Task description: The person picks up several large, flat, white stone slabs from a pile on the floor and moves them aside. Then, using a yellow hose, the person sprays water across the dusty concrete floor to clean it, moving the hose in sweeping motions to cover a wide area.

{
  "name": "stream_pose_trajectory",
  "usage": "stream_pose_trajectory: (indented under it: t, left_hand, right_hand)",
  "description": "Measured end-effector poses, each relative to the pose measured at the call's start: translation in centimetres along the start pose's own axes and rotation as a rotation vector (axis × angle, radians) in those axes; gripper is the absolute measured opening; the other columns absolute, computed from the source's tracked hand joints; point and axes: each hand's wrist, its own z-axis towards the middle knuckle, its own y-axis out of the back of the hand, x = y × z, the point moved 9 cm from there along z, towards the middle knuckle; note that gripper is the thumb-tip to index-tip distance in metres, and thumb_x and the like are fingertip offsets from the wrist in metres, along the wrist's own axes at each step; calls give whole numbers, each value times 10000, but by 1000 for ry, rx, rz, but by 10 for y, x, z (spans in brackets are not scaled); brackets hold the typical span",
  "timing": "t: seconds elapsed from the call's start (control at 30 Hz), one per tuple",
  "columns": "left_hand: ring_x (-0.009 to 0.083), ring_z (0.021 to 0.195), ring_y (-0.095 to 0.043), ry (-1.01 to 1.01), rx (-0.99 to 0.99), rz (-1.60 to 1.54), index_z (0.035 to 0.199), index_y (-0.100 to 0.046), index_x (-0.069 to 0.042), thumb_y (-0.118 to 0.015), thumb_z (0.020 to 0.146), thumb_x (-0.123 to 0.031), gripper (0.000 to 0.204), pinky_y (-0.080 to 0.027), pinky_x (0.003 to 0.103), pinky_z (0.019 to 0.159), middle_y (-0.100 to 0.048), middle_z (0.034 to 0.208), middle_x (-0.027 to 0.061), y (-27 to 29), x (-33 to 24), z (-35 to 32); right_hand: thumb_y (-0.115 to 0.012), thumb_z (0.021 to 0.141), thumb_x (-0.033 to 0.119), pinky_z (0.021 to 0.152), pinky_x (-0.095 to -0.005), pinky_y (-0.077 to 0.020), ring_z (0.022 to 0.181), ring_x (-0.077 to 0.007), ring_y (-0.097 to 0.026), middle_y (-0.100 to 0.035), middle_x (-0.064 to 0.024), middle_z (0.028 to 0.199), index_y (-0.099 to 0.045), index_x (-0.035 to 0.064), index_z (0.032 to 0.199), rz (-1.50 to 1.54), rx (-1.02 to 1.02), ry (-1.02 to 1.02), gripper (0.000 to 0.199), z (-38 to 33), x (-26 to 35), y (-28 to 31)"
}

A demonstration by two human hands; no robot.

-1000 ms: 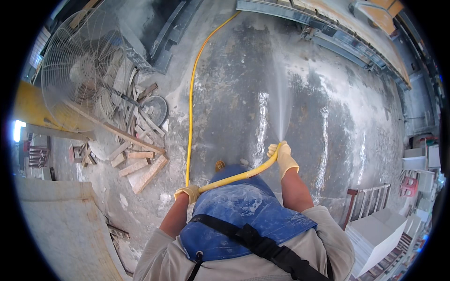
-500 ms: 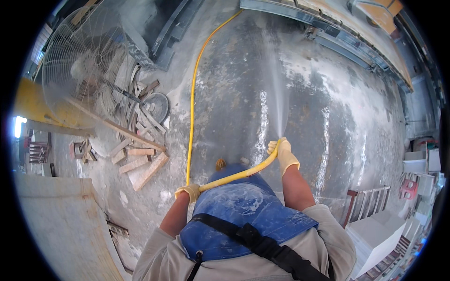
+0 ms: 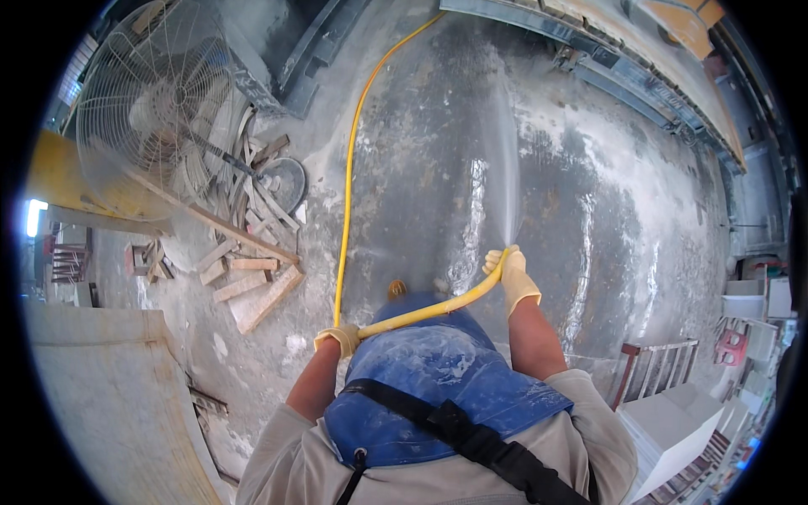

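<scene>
A yellow hose (image 3: 425, 313) runs across the front of my blue apron (image 3: 438, 383). My right hand (image 3: 510, 271), in a cream glove, is closed round the hose near its end. From there a fan of water (image 3: 507, 168) sprays away over the wet concrete floor (image 3: 421, 151). At the left end of this stretch, my left hand (image 3: 339, 340), gloved alike, grips the hose beside my hip. Beyond that hand the hose trails off along the floor to the far edge. The hose's mouth is mostly hidden by my right hand's fingers.
A large caged fan (image 3: 160, 109) stands at the left by scrap wood pieces (image 3: 252, 273). A pale slab (image 3: 101, 379) lies near left. A metal-framed bench (image 3: 606, 71) crosses the far right. Near right are a rack (image 3: 661, 370) and stacked white panels (image 3: 673, 429).
The spray and my right hand have shifted very slightly to the right in view. Both hands keep their hold on the hose.
</scene>
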Motion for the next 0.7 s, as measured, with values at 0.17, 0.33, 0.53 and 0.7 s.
stream_pose_trajectory:
  t: [0.17, 0.33, 0.53, 0.7]
  left_hand:
    - [337, 1063, -707, 2, -8, 10, 1150, -746, -55, -664, 888, -224, 323, -542, 432, 886, -752, 1097, 176, -1, 3, 4]
    - [344, 1054, -711, -24, -21, 4, 1145, -750, -62, -660, 887, -223, 317, -547, 435, 877, -754, 1089, 179, -7, 5, 9]
    - [346, 1048, -714, 3, -17, -58, 1138, -752, -62, -646, 888, -212, 310, -549, 439, 872, -754, 1087, 182, -10, 8, 9]
    - [347, 1048, -713, 10, -6, -93, 1138, -748, -57, -639, 885, -198, 310, -548, 441, 872, -753, 1089, 181, -23, 21, 20]
  right_hand:
    - [-309, 1009, 418, 609, -549, -553, 525, -384, -575, -638, -227, 695, -622, -79, 861, 6, 25, -14, 605, 2, 0, -2]
    - [-313, 1004, 419, 675, -508, -586, 580, -334, -586, -674, -220, 779, -657, -84, 928, -61, 38, -2, 613, -5, 5, -10]
    - [-300, 1019, 414, 675, -510, -586, 593, -340, -595, -677, -228, 792, -651, -88, 937, -116, 41, 12, 618, -17, 14, -23]
    - [-289, 1024, 411, 672, -509, -584, 593, -340, -595, -679, -230, 797, -651, -85, 938, -152, 48, 9, 620, -15, 15, -31]
